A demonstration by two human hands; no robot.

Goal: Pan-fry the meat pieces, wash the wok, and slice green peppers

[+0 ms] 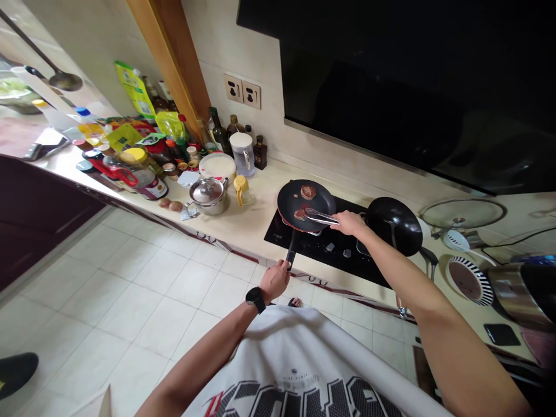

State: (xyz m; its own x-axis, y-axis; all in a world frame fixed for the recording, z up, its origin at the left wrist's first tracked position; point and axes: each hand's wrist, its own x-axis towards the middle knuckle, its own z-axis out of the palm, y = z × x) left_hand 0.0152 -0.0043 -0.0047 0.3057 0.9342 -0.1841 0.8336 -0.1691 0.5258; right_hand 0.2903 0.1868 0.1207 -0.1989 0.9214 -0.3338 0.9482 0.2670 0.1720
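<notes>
The left hand (274,281) wraps the handle (291,249) of a nonstick frying pan (290,202) on a black cooktop (313,246). The right hand (347,223) grips metal tongs (321,216), their tips in the pan beside two seared meat pieces (308,191).

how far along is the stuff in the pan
Done: two browned round pieces of meat lie in the black red-rimmed frying pan. In hand: the right hand works steel tongs over the lower piece, the left hand grips the handle. Left: both pieces are in the pan; doneness inside cannot be seen.
</notes>
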